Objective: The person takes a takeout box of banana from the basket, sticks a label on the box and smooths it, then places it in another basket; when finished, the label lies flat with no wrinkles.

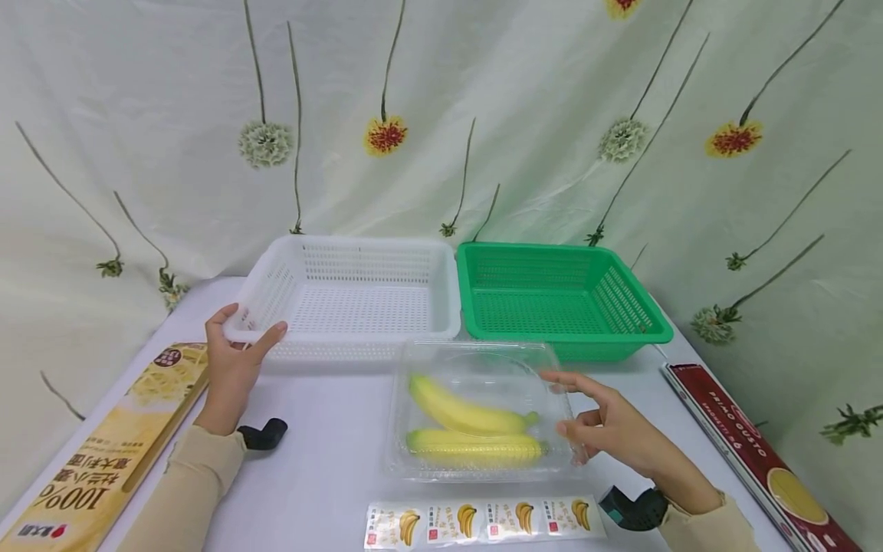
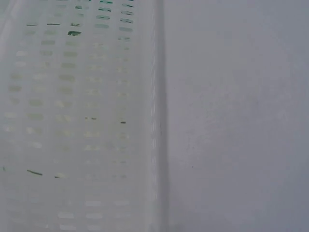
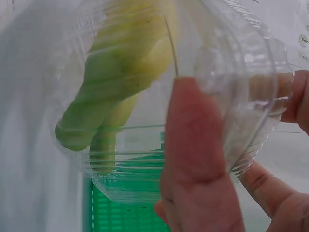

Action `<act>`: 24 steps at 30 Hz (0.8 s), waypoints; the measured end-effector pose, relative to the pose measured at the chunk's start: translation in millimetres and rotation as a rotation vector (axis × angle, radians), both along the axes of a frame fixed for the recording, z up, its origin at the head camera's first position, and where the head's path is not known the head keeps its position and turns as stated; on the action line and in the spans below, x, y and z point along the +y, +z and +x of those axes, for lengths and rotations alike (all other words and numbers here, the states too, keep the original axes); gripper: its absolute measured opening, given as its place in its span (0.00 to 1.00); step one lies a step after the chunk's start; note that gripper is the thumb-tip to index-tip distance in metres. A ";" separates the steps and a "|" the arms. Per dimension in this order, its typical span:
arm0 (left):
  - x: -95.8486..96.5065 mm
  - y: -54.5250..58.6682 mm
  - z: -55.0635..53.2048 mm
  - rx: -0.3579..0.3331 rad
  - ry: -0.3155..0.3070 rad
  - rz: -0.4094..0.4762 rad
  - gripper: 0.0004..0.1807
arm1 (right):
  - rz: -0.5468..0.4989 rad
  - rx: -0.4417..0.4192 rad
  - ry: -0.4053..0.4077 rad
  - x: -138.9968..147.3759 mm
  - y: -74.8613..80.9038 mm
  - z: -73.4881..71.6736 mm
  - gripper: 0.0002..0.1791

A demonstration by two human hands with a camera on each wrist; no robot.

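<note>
My left hand (image 1: 233,368) grips the front left corner of a white plastic basket (image 1: 345,337), thumb over the front rim. In the left wrist view, the slotted basket wall (image 2: 72,111) fills the left side; that hand is out of view there. My right hand (image 1: 617,425) holds the right side of a clear plastic clamshell box (image 1: 483,356). Inside lie two yellow bananas (image 1: 462,410), one above the other in the head view. The right wrist view shows fingers (image 3: 198,159) against the clear wall, with the bananas' greenish ends (image 3: 79,125) behind it.
A green basket (image 1: 562,337) stands right of the white one. In front of the box lies a strip of banana-print labels (image 1: 486,523). A yellow pasta package (image 1: 113,445) lies at left, a dark red spaghetti box (image 1: 759,460) at right. A patterned curtain (image 1: 441,153) hangs behind.
</note>
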State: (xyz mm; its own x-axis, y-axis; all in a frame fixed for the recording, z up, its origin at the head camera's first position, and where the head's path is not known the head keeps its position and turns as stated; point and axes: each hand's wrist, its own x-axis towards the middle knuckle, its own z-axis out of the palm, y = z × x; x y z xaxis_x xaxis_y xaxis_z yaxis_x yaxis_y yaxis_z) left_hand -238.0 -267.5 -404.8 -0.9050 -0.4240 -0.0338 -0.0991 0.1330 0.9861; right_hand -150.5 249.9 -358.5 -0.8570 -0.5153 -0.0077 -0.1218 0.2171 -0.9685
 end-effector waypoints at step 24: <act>1.2 1.7 -1.5 0.016 0.009 0.022 0.54 | 0.088 -0.062 0.012 1.1 -31.4 -36.5 0.37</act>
